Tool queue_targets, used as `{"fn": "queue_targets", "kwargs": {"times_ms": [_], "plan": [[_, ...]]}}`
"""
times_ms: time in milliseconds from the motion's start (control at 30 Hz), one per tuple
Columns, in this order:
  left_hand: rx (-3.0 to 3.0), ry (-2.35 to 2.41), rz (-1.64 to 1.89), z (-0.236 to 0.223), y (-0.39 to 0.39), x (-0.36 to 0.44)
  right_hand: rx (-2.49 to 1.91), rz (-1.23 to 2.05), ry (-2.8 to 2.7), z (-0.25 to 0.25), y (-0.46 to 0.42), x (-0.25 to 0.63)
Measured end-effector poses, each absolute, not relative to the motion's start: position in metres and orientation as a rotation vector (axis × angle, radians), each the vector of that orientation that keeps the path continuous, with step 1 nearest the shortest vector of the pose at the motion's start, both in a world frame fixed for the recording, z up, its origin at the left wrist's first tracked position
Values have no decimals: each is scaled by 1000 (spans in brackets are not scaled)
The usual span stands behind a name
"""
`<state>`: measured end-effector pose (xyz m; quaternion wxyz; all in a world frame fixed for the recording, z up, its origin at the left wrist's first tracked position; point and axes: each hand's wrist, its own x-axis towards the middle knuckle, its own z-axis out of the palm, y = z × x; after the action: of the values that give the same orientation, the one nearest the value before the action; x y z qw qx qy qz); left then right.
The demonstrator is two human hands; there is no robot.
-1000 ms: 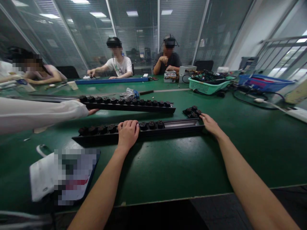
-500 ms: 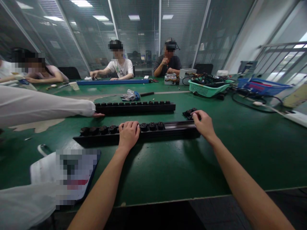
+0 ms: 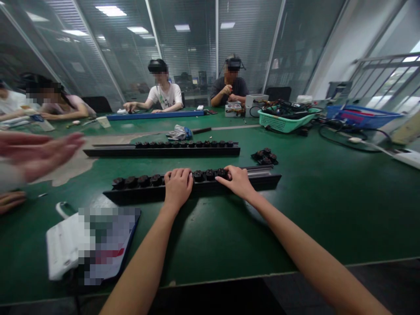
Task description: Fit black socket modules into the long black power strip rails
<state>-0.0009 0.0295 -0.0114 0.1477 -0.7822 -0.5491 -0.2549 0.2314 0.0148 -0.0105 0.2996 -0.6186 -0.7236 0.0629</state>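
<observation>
- Rail lies on the green table just before you, its long side running left to right, and both your hands are on it or at it.
- Row of black pieces sits along the left and middle part of this rail; I judge that the larger share is already done.
- What is left, as far as it shows: the right end, where the shiny channel is seen, and some loose black pieces, which lie on the table just behind that end.
- Your left hand is laid over the middle of the rail, the fingers close together and bent down on it; the pieces under it are hidden.
- Your right hand is at the right end of the row, thumb and fingers curved around this place; whether they clamp a piece, I cannot tell.
- Compared with half a second ago, your right hand has moved from the loose pieces to the row, while your left hand has stayed.
- The co-worker's hand has drawn back from the second rail, so its left end now shows; this rail also carries dark pieces.
</observation>
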Motion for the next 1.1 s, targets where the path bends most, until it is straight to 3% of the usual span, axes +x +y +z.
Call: {"fn": "queue_targets", "kwargs": {"times_ms": [267, 1100], "plan": [[-2262, -1596, -737, -10, 28, 0, -1730, 15, -1830, -17, 12, 221], [-2267, -1596, -724, -9, 25, 1, -1709, 165, -1805, -12, 14, 225]]}}
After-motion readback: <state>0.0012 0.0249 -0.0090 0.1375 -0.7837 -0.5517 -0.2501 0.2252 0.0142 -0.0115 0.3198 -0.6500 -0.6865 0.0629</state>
